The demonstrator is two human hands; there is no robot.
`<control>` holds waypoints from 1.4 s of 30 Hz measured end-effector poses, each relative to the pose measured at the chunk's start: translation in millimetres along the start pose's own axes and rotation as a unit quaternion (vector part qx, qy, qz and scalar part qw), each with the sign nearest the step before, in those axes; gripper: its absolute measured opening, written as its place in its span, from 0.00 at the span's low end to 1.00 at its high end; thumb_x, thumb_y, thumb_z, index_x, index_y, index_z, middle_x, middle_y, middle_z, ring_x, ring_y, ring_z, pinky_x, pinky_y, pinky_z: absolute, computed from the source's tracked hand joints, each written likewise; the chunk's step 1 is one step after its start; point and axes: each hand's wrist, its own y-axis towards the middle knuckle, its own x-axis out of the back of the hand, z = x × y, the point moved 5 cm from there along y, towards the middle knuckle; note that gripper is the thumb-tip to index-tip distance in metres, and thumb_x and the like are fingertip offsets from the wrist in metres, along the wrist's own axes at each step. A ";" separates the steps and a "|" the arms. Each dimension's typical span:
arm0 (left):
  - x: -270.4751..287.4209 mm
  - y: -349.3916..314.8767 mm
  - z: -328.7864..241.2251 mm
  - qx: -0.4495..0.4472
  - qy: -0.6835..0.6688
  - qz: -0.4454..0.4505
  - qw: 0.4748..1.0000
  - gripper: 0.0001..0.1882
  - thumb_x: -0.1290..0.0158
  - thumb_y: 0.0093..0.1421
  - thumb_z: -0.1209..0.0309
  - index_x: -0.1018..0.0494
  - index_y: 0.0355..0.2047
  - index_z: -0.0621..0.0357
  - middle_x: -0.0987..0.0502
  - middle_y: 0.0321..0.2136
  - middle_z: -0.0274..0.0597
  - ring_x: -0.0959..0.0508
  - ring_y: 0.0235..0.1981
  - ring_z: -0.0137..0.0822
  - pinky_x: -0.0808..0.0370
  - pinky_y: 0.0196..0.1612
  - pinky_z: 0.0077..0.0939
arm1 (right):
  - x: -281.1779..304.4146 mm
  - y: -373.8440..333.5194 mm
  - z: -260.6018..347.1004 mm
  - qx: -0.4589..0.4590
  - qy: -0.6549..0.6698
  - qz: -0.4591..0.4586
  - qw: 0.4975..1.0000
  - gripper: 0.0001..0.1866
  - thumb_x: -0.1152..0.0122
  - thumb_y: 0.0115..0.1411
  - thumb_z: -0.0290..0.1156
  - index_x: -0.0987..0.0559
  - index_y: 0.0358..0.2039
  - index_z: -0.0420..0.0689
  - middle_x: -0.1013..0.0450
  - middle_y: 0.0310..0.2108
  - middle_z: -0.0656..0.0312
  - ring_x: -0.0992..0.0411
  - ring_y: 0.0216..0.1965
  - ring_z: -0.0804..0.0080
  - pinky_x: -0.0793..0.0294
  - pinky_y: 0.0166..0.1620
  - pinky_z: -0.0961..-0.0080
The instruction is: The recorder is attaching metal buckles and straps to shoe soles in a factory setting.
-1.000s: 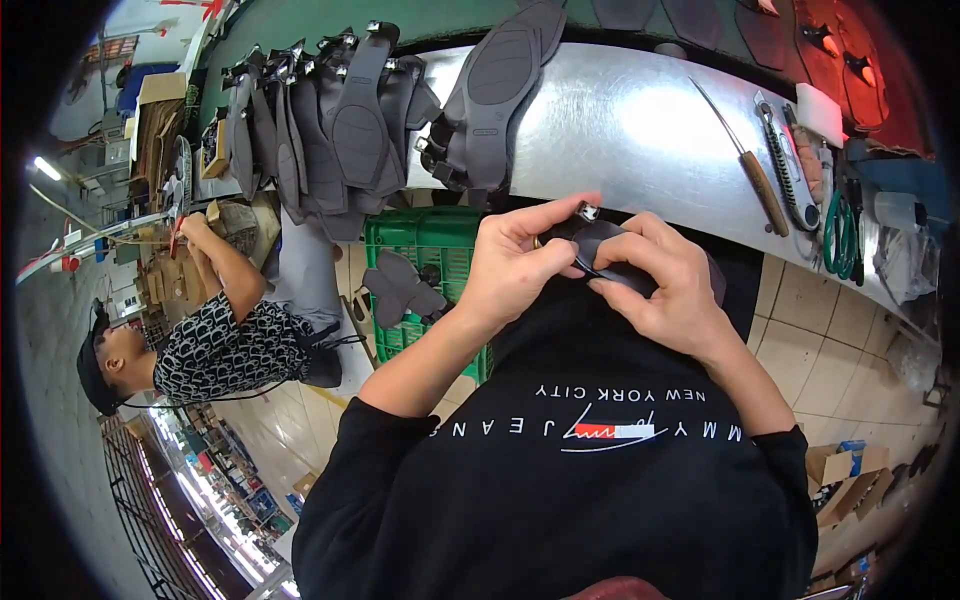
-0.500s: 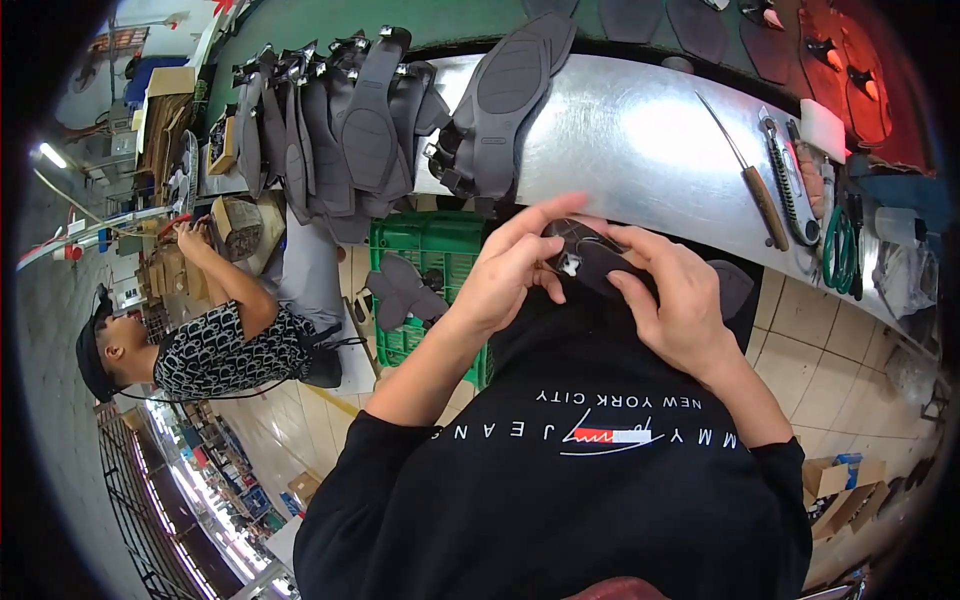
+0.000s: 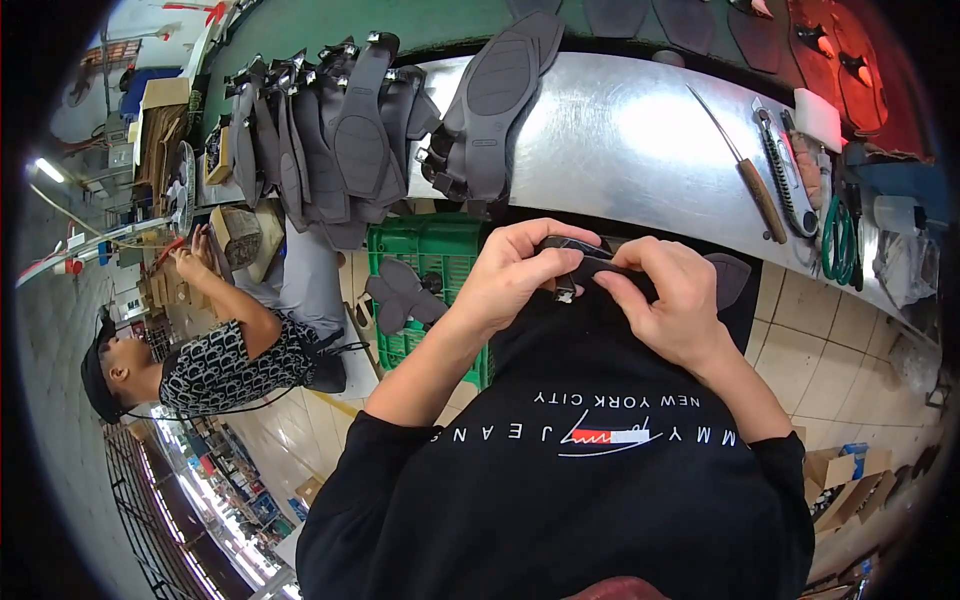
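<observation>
Between both hands, in front of my chest, is a dark sandal sole (image 3: 591, 267) with black strap parts. It is tilted so that mostly its edge shows. My left hand (image 3: 520, 272) pinches its left end, thumb on top. A small shiny metal piece (image 3: 566, 296) hangs below that thumb. My right hand (image 3: 672, 292) grips the other end between thumb and bent fingers. The fingers hide much of the sole. Beyond my hands, more dark grey soles (image 3: 488, 142) with black straps and metal buckles lie on the metal table (image 3: 590, 130).
A pile of strapped soles (image 3: 362, 150) hangs over the table's left edge. Below it stands a green crate (image 3: 425, 240) holding dark pieces. At right lie an awl (image 3: 762, 198), a utility knife (image 3: 785, 180) and green-handled scissors (image 3: 840, 240). A co-worker (image 3: 235, 345) sits at left.
The sandal sole has been tipped so that its face turned from view and its edge shows. My left fingers have shifted over its top, and the metal piece now sits lower.
</observation>
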 end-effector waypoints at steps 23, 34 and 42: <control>32.8 9.6 7.9 -0.062 -0.263 -0.160 0.949 0.17 0.50 0.64 0.67 0.30 0.51 0.60 0.23 0.42 0.39 0.21 0.41 0.33 0.21 0.38 0.26 | 80.3 44.8 -66.4 -0.046 -0.146 -0.206 0.966 0.14 0.40 0.55 0.26 0.22 0.43 0.42 0.25 0.37 0.55 0.27 0.39 0.57 0.32 0.48 0.63; 5.7 28.6 40.2 0.113 -0.518 -0.087 0.843 0.14 0.43 0.59 0.62 0.27 0.42 0.53 0.22 0.39 0.36 0.22 0.39 0.32 0.25 0.26 0.16 | 24.5 -4.5 -48.4 -0.246 0.201 0.029 0.948 0.20 0.50 0.61 0.20 0.28 0.54 0.44 0.30 0.21 0.65 0.35 0.20 0.82 0.35 0.25 0.83; -22.7 33.8 37.5 0.110 -0.516 -0.034 0.849 0.08 0.43 0.58 0.60 0.27 0.32 0.48 0.23 0.28 0.31 0.26 0.25 0.28 0.41 0.14 0.16 | -38.5 -26.5 -39.5 -0.194 0.279 0.022 0.940 0.25 0.47 0.61 0.20 0.32 0.60 0.40 0.32 0.19 0.67 0.35 0.21 0.84 0.35 0.26 0.85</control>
